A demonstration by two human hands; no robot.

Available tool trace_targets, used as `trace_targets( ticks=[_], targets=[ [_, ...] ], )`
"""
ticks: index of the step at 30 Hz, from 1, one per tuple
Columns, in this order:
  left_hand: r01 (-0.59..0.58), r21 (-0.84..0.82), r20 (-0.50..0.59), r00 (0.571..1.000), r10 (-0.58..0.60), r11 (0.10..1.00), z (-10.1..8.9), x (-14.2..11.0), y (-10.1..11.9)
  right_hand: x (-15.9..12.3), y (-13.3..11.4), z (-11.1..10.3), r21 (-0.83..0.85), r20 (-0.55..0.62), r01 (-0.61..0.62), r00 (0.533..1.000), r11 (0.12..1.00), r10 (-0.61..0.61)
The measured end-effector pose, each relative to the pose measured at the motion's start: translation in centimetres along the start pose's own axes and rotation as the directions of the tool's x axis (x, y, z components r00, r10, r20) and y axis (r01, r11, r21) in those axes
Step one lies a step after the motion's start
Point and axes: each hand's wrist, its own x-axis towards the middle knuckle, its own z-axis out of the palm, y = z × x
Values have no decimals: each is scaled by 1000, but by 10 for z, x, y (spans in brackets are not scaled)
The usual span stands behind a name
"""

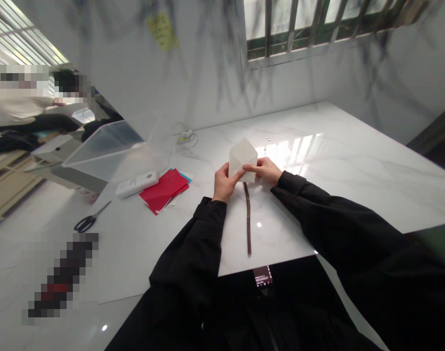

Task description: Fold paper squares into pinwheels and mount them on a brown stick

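Observation:
A folded sheet of white translucent paper [243, 153] is held up above the table between my two hands. Its left edge is gripped by my left hand [224, 184], with the thumb pressed across the lower front. From the other side my right hand [265, 169] pinches the same paper near its lower right, the finger and thumb close to the left thumb. Beneath the paper a thin brown stick [248, 219] lies on the marble-patterned white table [354, 161], pointing toward me. The paper hides the area behind the stick's far end.
Left of my hands lie red paper sheets [166, 190] over blue and white ones, a white box-shaped device [137, 184] and a clear plastic bin [107, 151]. Black-handled scissors [87, 222] rest farther left. A cable [188, 138] sits by the wall. People sit beyond, at left.

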Motion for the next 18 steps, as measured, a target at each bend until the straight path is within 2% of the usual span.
trace_targets(
  ticks=[10, 18],
  targets=[
    [35, -16, -49, 998, -36, 999, -2, 2, -5, 0, -1, -2, 18, 43, 6, 999, 1000, -7],
    [32, -13, -55, 998, -33, 999, -3, 3, -6, 0, -4, -2, -1, 4, 38, 999, 999, -38]
  ],
)
